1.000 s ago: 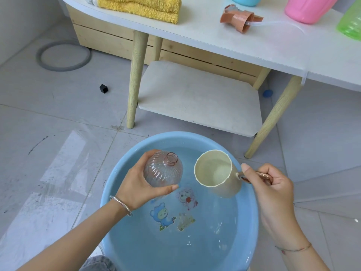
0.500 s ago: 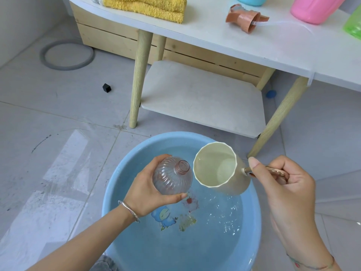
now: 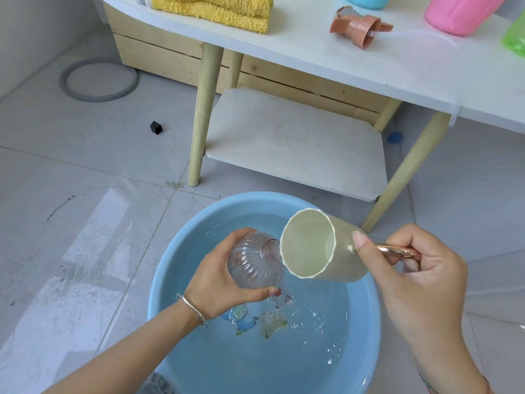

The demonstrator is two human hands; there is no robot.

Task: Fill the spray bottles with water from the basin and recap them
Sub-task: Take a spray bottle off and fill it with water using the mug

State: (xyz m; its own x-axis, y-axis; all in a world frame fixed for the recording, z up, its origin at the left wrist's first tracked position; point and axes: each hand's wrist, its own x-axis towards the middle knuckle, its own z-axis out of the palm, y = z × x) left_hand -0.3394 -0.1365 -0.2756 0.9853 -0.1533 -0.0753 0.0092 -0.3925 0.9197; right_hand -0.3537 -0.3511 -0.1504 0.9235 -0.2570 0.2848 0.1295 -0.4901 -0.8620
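Over the blue basin (image 3: 159,280) on the tiled floor, the cream cup (image 3: 321,245) now sits higher and tipped further than half a second ago, its open mouth turned toward the camera and to the left, its rim brought right against the neck of the clear bottle (image 3: 255,265). A second ago cup and bottle were apart, with the cup lower over the water. The left hand (image 3: 218,282) is wrapped around the bottle's ribbed body, thumb at the near side and fingers curled over the far side, a bangle on the wrist. The bottle is uncapped and tilted, its long axis running from lower left to upper right, its neck pointing up and right toward the cup's rim. The right hand (image 3: 409,265) is closed on the cup's copper-coloured handle (image 3: 395,251), with the thumb pressed against the cup wall where the handle joins. The cup's long axis lies nearly level, base to the right. Whether water is passing into the bottle cannot be told. The water in the basin shows ripples and small glints below the cup, above the cartoon figures printed on the basin floor. On the white table (image 3: 312,55) behind, a terracotta spray head (image 3: 358,27) lies on its side with its thin tube trailing right, near a folded yellow towel (image 3: 224,9) and a pink container (image 3: 460,12).
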